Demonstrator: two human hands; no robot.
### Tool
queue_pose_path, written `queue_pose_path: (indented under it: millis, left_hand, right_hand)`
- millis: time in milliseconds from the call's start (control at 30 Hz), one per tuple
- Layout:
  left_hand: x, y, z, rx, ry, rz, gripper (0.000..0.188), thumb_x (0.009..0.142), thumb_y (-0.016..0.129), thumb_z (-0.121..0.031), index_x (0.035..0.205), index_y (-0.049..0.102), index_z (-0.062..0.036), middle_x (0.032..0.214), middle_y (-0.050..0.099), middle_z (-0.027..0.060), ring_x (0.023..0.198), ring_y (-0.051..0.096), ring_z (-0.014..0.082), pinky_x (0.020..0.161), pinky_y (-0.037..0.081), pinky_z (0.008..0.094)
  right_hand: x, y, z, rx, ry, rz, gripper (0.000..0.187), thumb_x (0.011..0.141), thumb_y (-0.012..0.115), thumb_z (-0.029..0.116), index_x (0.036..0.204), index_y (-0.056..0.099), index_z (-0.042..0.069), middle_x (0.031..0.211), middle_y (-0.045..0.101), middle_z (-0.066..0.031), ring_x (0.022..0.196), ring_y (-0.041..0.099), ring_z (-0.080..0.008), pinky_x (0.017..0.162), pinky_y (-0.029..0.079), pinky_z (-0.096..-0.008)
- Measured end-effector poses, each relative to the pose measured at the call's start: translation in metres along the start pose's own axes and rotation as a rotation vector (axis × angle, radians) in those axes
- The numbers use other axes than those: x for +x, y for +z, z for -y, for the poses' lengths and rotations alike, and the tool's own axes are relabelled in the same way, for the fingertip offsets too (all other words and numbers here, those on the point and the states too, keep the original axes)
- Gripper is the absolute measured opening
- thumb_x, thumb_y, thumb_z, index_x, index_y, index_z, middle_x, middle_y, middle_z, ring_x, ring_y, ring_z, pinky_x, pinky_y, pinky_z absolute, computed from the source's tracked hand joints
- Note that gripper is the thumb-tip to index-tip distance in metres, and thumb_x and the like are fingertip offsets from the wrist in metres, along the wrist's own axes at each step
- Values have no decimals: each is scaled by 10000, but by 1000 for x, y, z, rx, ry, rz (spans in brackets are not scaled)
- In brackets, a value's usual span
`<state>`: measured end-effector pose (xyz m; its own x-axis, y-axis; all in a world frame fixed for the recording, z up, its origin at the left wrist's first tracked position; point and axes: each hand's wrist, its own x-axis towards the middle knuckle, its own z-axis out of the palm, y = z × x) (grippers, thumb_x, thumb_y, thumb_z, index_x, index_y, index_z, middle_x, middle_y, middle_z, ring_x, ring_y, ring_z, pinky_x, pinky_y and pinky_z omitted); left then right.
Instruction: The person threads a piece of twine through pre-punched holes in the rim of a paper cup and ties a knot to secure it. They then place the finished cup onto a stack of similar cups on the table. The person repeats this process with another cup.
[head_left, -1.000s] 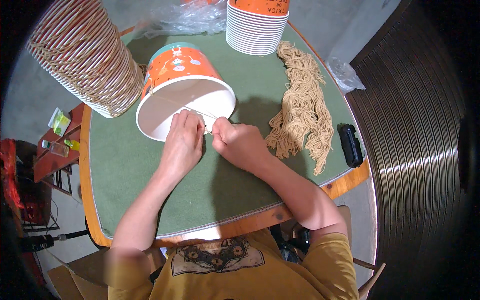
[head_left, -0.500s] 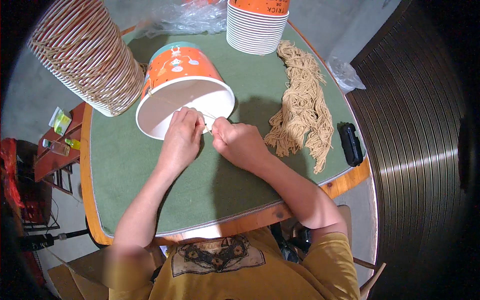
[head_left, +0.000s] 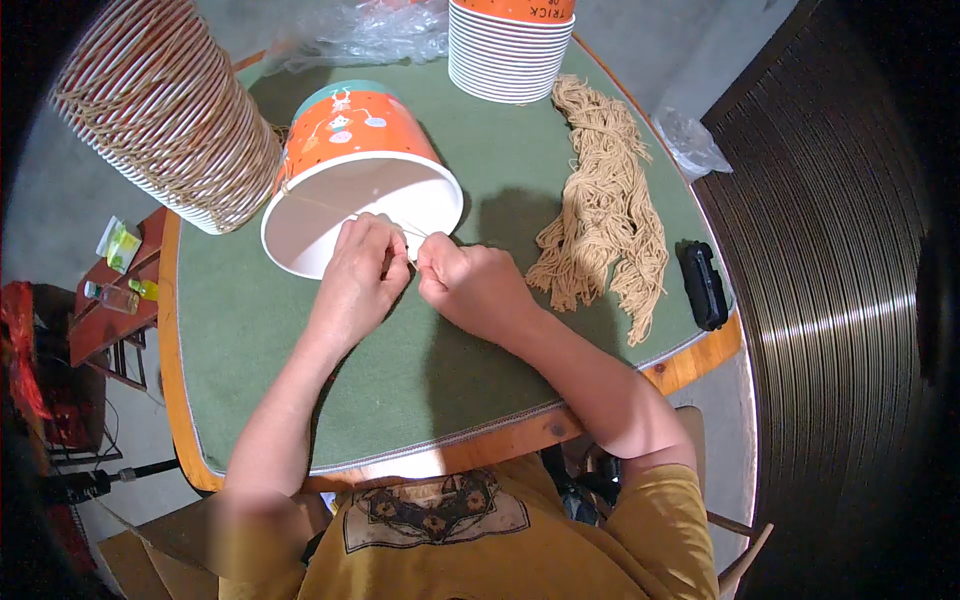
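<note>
An orange paper bucket (head_left: 362, 128) with a white inside lies on its side, its mouth toward me. A thin tan cord (head_left: 312, 200) runs across that mouth from the left side of the rim. My left hand (head_left: 368, 262) pinches the cord at the bucket's near edge, fingers closed. Close beside it, my right hand (head_left: 462, 280) is also closed on the cord, thumb and forefinger pressed together. Short lengths of cord show between the two hands; whether they form a knot is too small to tell.
To the left leans a tall stack of buckets (head_left: 165, 120) strung with cords. Another bucket stack (head_left: 508, 55) stands at the back. A bundle of tan cords (head_left: 605, 200) lies right of my hands, near a black case (head_left: 704, 287). Clear plastic wrap (head_left: 365, 38) sits at the far edge.
The bucket has shifted slightly left, with both hands moving slightly left too. My fingers stay closed on the cord.
</note>
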<state>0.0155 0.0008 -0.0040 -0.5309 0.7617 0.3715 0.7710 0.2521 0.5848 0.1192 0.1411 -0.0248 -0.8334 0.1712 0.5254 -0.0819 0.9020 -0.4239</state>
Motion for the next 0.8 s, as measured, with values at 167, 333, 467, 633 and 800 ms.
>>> queue_pose_path:
  millis: [167, 333, 467, 633, 800]
  left_hand:
    - [1, -2, -2, -10, -35, 3, 113, 790, 615, 2, 860, 527, -7, 892, 529, 129, 920, 519, 323, 816, 448, 416]
    - [1, -3, -1, 18, -8, -4, 109, 793, 606, 5, 865, 524, 5, 911, 525, 147, 904, 541, 344, 808, 460, 433]
    - [2, -5, 10, 22, -114, -41, 111, 812, 605, -1, 888, 526, 15, 948, 533, 147, 873, 564, 335, 775, 477, 411]
    - [3, -13, 12, -106, -126, 26, 147, 826, 633, -20, 937, 542, 10, 1010, 543, 126, 916, 584, 275, 793, 491, 357]
    - [2, -19, 0, -32, 31, 104, 130, 830, 625, -27, 930, 544, -14, 997, 536, 123, 1009, 536, 303, 874, 453, 406]
  right_hand:
    - [1, -2, 2, -4, 15, 26, 134, 811, 628, 152, 837, 545, 50, 564, 614, -162, 517, 647, -331, 476, 518, -461]
    - [1, -3, 1, 3, 22, 54, 128, 822, 610, 158, 860, 548, 52, 570, 615, -169, 529, 651, -341, 485, 519, -475]
    - [0, -4, 3, -10, 35, 74, 120, 822, 608, 160, 870, 555, 63, 573, 617, -165, 533, 652, -340, 487, 519, -478]
    - [0, -2, 2, 23, 34, 57, 114, 826, 609, 162, 871, 559, 70, 574, 619, -159, 533, 652, -337, 486, 519, -475]
    - [0, -2, 2, 27, 28, 40, 120, 829, 616, 171, 868, 562, 70, 573, 619, -158, 530, 650, -336, 488, 519, -473]
